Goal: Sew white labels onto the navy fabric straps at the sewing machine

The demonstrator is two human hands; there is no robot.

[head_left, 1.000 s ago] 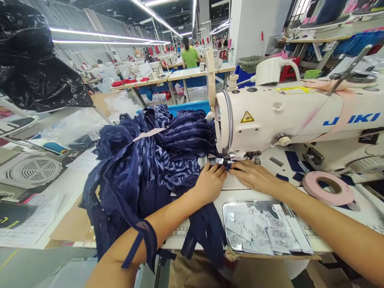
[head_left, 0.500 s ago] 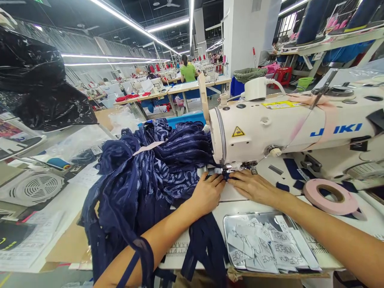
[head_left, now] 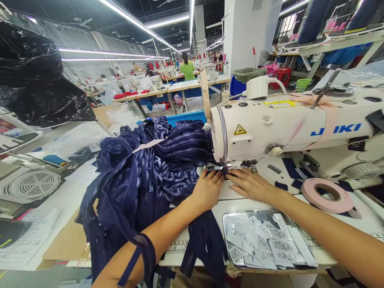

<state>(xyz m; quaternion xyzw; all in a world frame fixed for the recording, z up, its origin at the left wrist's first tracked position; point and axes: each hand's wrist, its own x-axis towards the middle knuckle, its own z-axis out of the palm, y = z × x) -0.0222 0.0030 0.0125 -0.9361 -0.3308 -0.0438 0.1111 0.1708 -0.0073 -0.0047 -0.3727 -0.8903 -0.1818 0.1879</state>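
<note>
At the presser foot [head_left: 226, 166] of a white sewing machine [head_left: 255, 132], both hands lie palm down. My left hand [head_left: 208, 190] has its fingers stretched forward on the needle plate, the tips on a small dark piece of cloth. From the other side my right hand [head_left: 250, 184] reaches in, fingers extended flat, its tips close to the left ones. Most of that dark cloth is hidden under the fingers and the foot. Beside my left hand a big heap of navy garments [head_left: 144, 172] spreads over the table, with a navy strap [head_left: 147, 256] draped across my left forearm.
A metal tray [head_left: 225, 236] of printed white labels sits in front of my right hand. A pink tape roll [head_left: 309, 196] and navy scraps [head_left: 289, 168] lie to the right. Black plastic [head_left: 39, 80] hangs at upper left. Beyond, a person in green [head_left: 187, 71] sits at another table.
The camera view has shifted slightly. Both hands stay at the presser foot, nearly unmoved, and the heap of navy garments lies as before.
</note>
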